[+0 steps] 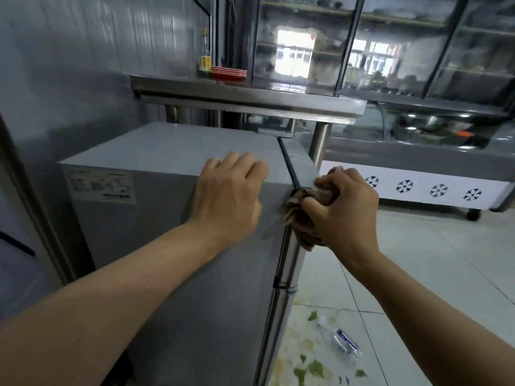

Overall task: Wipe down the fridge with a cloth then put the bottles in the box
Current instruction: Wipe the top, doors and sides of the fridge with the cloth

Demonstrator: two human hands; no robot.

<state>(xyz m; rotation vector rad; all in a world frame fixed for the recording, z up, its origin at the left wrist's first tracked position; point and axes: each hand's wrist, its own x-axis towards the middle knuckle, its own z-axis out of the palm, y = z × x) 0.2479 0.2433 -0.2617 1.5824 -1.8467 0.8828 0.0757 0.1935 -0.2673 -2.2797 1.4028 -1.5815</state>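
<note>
A small grey fridge (156, 224) stands in front of me, seen from its side and top. My left hand (228, 196) rests on the fridge's top edge, fingers bent over onto the top. My right hand (345, 210) grips a bunched brown cloth (301, 218) and presses it against the upper front corner, by the door seam. A clear plastic bottle (341, 342) with a blue label lies on its side on the floor to the lower right. No box is in view.
A steel table (250, 97) overhangs the fridge at the back, carrying a yellow-labelled bottle (205, 58) and red plates (229, 73). A white chest freezer (418, 185) with snowflake marks stands at the right. Patterned floor covering (309, 355) lies beside the fridge on the tiled floor.
</note>
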